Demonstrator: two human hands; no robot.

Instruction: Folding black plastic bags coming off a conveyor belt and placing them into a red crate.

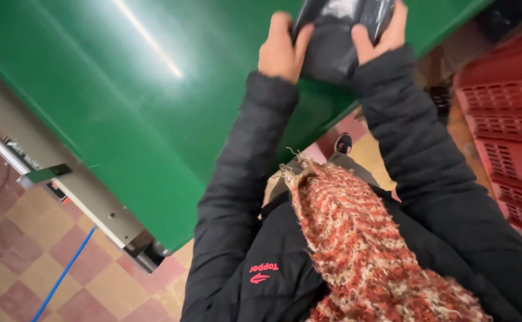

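Shiny black plastic bag [332,42] over green bench [124,89]; left hand [280,50] and right hand [383,33] each hold a grip clamped on it.

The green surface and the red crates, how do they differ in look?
The green surface is smooth, glossy and unbroken, with a streak of light on it; the red crates have walls full of small openings. The green surface fills the upper left; the red crates are stacked at the right edge. Both are of one plain colour.
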